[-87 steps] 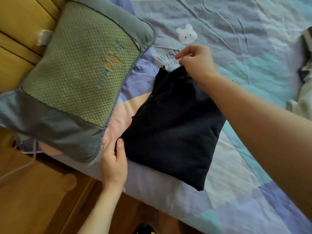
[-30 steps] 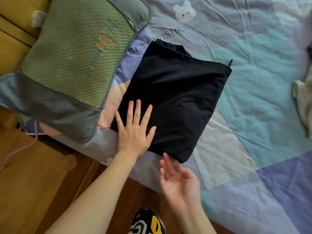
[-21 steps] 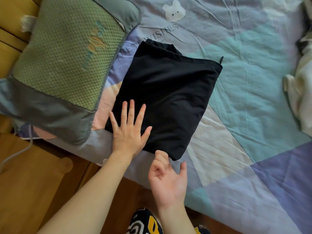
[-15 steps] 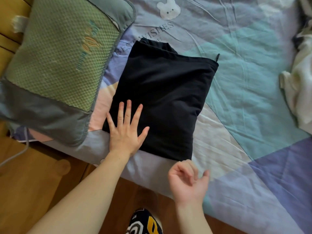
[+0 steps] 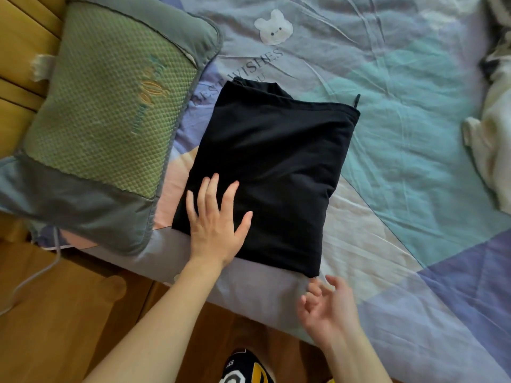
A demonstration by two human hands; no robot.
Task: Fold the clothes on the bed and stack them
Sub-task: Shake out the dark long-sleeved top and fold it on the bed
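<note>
Left hand (image 5: 214,230) presses flat on the folded black garment (image 5: 271,172); right hand (image 5: 327,308) hovers loosely open, empty. A careless lift could unfold it.

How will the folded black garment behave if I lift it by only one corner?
The black garment is soft cloth in puffy layers, so it would probably sag and unfold. It looks thick, perhaps a little heavy for its size. The left hand lies flat on it; lifting from underneath with both hands seems safer.

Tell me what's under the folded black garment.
The folded black garment lies on the patchwork bedsheet, covering part of its printed lettering. The left hand rests flat on top. Anything else beneath is hidden.
</note>
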